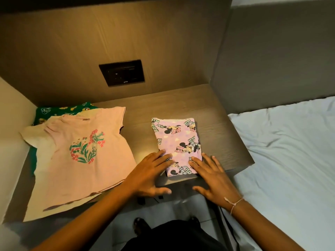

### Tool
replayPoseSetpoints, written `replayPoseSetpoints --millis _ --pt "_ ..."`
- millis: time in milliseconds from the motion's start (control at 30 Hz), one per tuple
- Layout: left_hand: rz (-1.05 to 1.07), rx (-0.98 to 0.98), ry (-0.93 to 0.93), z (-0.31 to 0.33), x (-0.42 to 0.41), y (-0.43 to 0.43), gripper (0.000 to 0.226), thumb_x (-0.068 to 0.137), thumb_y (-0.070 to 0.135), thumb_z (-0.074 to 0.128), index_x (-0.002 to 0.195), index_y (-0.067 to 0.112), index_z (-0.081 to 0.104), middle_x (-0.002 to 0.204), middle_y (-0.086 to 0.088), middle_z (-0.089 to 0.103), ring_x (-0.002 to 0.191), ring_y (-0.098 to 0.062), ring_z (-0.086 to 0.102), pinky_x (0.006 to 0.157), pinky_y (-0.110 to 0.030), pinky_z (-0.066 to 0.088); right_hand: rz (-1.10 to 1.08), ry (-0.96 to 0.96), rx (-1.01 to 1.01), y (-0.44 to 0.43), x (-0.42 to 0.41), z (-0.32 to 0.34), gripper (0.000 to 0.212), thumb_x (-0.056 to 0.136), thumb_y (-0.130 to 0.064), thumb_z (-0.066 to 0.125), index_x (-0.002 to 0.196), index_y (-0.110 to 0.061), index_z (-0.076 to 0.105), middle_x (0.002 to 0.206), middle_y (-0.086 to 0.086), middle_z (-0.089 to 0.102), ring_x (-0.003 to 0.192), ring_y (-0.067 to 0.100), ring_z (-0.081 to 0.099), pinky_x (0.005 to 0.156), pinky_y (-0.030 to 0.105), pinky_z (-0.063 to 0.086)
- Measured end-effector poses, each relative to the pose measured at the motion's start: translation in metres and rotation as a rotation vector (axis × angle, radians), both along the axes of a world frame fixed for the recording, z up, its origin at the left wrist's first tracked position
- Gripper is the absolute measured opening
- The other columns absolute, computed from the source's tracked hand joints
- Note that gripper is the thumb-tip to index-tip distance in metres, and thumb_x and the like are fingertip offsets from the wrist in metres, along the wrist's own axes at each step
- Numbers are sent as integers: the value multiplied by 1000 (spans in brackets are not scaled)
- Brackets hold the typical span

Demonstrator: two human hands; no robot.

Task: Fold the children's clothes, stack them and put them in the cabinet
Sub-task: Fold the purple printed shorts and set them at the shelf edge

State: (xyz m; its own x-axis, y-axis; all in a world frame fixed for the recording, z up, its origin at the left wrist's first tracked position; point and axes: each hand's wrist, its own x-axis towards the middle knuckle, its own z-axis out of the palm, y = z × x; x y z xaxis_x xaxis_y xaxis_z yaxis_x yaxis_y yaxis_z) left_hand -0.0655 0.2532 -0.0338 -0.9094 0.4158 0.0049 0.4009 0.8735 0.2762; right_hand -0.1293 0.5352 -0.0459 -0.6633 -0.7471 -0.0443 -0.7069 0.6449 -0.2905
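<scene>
A folded lilac garment with a cartoon mouse print [178, 142] lies on the wooden tabletop [213, 124], right of centre. My left hand [150, 174] rests flat on its near left corner, fingers spread. On its near right corner my right hand [212, 180] lies flat too, a thin string bracelet at the wrist. A pink T-shirt with a flower print [81, 156] is spread unfolded on the left. Under it a green printed garment [61, 110] pokes out at the back and along the left side.
A dark socket panel [121, 73] sits in the wooden back wall. A cream side wall [10, 134] closes the left. To the right is a bed with a pale sheet [290, 151] and grey headboard [275, 60]. Tiled floor and my feet show below.
</scene>
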Motion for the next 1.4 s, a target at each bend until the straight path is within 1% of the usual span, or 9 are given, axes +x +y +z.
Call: replayPoseSetpoints --millis 133,267,433,533,800,933,1067,1233,1400 --pt "79 40 67 -6 18 15 70 84 58 60 143 25 42 155 2 35 148 -19 19 119 -41 21 -47 98 -206 -2 7 -7 62 76 -15 74 133 -27 51 134 -3 57 126 24 45 105 47 42" --pt "208 234 144 -5 30 29 41 88 39 66 124 20 62 136 1 59 135 -18 45 108 -40 41 -99 72 -402 -6 17 -2 56 70 -1 72 119 -28 63 114 -8 64 107 18 51 87 42 49" --pt "506 700 70 24 24 34 27 90 38 63 116 34 60 110 18 66 94 -5 64 73 -31 57 -364 -246 -681 -15 17 39 33 80 -35 70 108 -47 58 105 -17 56 98 6 57 83 21 48" --pt "609 915 -27 45 1 29 24 88 48 63 111 39 60 99 19 70 85 -8 69 62 -28 59 -392 -253 -614 -26 -12 60 33 74 -52 64 103 -38 59 96 -10 63 88 7 60 72 27 50" --pt "820 395 -152 41 -72 13 40 86 46 68 110 13 63 107 -8 68 94 -27 65 79 -42 55 -413 -91 -84 -73 -76 50 34 84 -45 66 113 -28 62 116 2 62 109 24 51 88 38 46" --pt "979 204 17 33 -57 20 57 84 59 61 118 15 52 117 -9 58 101 -28 58 77 -39 53 -422 -130 -174 -72 -73 37 49 84 -45 65 127 -29 48 130 1 58 117 25 50 91 39 46" --pt "1023 -43 -230 27 -45 14 67 79 69 57 119 15 56 123 -11 57 113 -31 51 86 -42 49 -328 -246 -32 -72 -78 40 75 76 -56 70 139 -28 41 137 3 53 122 26 50 96 45 48" --pt "946 148 -285 30 -65 15 36 84 42 67 104 13 62 112 -10 64 102 -29 58 85 -44 53 -407 -450 -22 -79 -81 47 56 71 -46 80 118 -24 59 113 1 70 97 22 64 83 38 54" --pt "764 472 -195 44 -88 24 30 83 39 72 103 21 59 98 1 69 85 -18 63 71 -38 56 -598 -419 -342 -44 -60 43 37 72 -44 79 97 -22 63 99 3 74 87 23 67 71 32 52"
